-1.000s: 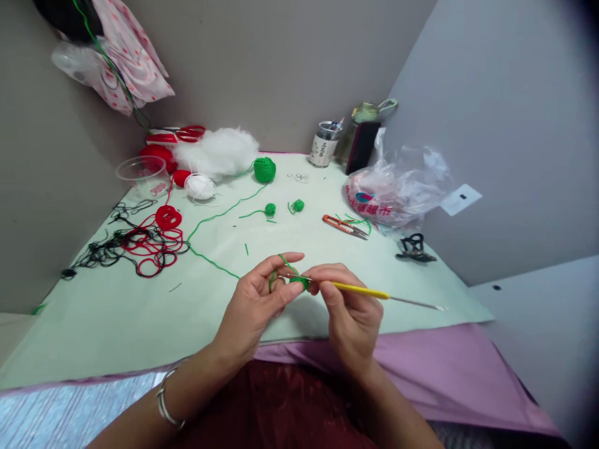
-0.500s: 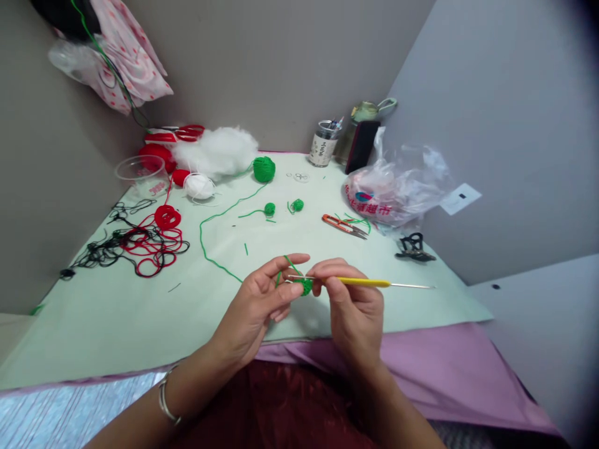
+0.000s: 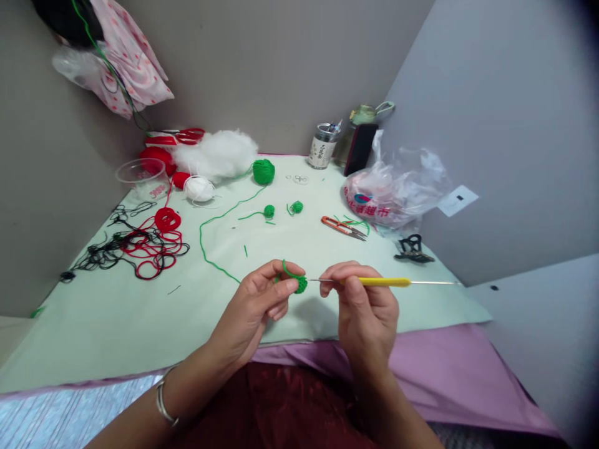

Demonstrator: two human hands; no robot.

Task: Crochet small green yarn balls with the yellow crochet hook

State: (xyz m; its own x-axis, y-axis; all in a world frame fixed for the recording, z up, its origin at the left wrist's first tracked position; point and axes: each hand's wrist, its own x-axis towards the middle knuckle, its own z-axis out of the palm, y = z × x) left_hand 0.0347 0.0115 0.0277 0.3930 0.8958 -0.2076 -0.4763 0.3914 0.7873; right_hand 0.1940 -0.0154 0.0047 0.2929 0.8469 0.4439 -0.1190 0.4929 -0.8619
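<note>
Pinched between the thumb and fingers of my left hand [image 3: 264,293] is a small green crochet piece [image 3: 300,285]. A strand of green yarn [image 3: 219,269] passes over its raised index finger and runs back across the table to a green yarn ball [image 3: 264,171]. My right hand [image 3: 367,302] grips a crochet hook [image 3: 384,282] with a yellow handle, held level. The hook's thin metal tip points left, close to the crochet piece's right edge; whether they touch I cannot tell. Two small green crocheted balls [image 3: 269,211] lie beyond my hands.
Orange thread snips [image 3: 344,228] and green yarn scraps lie at right, before a plastic bag [image 3: 393,190] and a black claw clip [image 3: 413,249]. Tangled black and red yarn [image 3: 150,244] covers the left. White stuffing [image 3: 215,153], a clear cup [image 3: 141,178] and a pen jar [image 3: 322,146] stand behind.
My right hand has moved to the right with the crochet hook, drawing its tip away from my left fingers. My left index finger has curled down closer to the green crochet piece.
</note>
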